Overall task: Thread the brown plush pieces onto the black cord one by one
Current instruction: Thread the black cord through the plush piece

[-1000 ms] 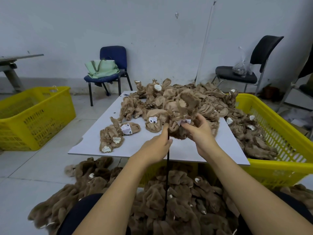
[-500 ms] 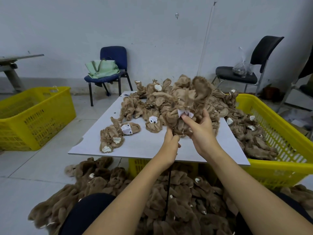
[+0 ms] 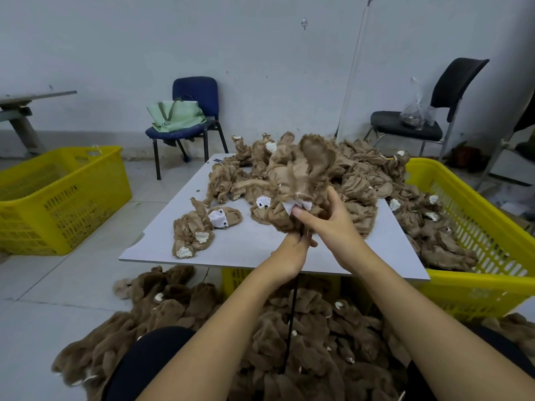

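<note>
Plush pieces (image 3: pixel 289 351) already strung lay heaped on the floor along the black cord (image 3: pixel 291 319); a large pile (image 3: pixel 356 175) waited on the tabletop (image 3: pixel 240 250). Right hand (image 3: pixel 330 224) gripped one piece (image 3: pixel 301 180); left hand (image 3: pixel 292 250) pinched the cord's top.

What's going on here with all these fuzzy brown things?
A person is stringing brown plush pieces onto a black cord. The right hand grips one plush piece lifted above the grey board, thumb on its white patch. The left hand pinches at the piece's underside where the cord comes up. More unthreaded pieces are piled on the board, and threaded ones lie heaped on the floor along the cord.
</note>
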